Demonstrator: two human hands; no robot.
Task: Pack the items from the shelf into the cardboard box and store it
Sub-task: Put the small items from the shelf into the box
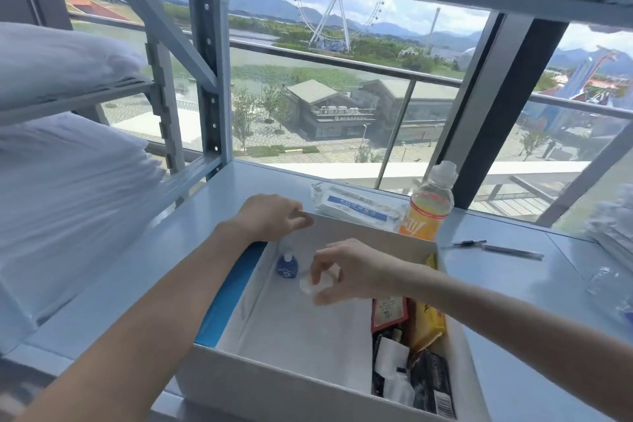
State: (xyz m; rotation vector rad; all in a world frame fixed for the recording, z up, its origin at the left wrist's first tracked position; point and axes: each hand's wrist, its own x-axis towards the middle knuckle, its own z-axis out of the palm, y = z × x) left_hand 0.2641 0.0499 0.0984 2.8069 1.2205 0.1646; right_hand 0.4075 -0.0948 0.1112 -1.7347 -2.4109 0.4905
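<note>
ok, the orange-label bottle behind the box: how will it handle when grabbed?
The bottle looks nearly full of pale liquid, so probably heavy for its size. Standing tall and narrow on the shelf, it may tip if nudged high. Round and smooth-looking, it would likely roll once on its side.

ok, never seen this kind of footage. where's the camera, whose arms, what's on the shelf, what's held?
No robot: a person wears one camera on the head, looking down at their own hands. The left hand grips the far corner of an open cardboard box on a grey shelf. The right hand pinches a small white item inside the box, beside a small blue bottle. Along its right side lie snack packets. Behind it: a drink bottle and a white packet. A pen lies to the right.
</note>
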